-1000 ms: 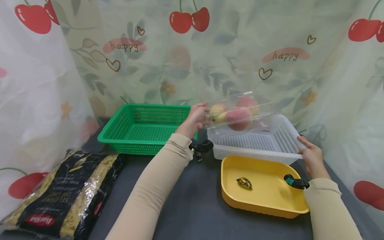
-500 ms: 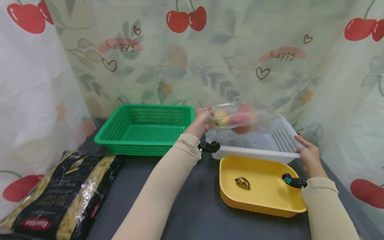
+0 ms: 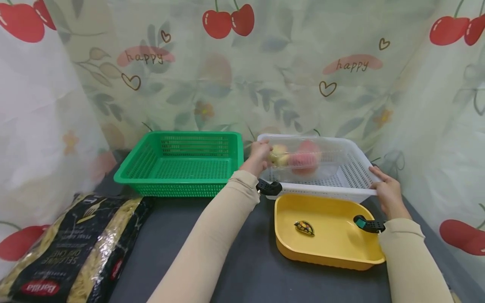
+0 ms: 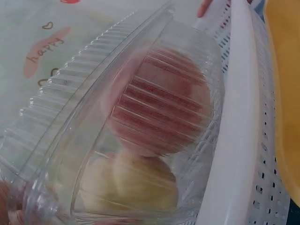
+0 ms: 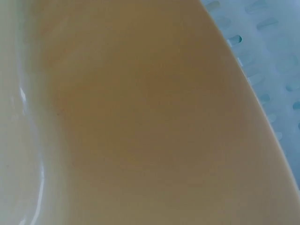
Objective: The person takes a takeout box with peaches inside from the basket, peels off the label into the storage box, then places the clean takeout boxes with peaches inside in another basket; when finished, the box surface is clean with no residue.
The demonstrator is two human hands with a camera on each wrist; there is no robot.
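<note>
My left hand (image 3: 258, 157) grips the left end of a clear plastic clamshell box (image 3: 330, 156). Inside the box lie pinkish-red fruits (image 3: 305, 158) and a yellowish one (image 3: 278, 155); they look like peaches, though glare on the lid blurs them. The box is within the white perforated basket (image 3: 358, 170), and whether it touches the bottom I cannot tell. In the left wrist view a ribbed lid covers the red fruit (image 4: 161, 101). My right hand (image 3: 389, 194) holds the basket's right end by its rim, thumb side up. The right wrist view shows no hand.
In front of the white basket sits a yellow tray (image 3: 329, 256) with a small patterned turtle-like piece (image 3: 305, 227) inside. A green basket (image 3: 178, 182) stands at the left. A black Barilla pasta bag (image 3: 68, 248) lies front left. A printed curtain (image 3: 235, 84) hangs behind.
My left hand has lowered the clamshell from above the white basket down into it, and the box has levelled out. My right hand stays on the basket's end.
</note>
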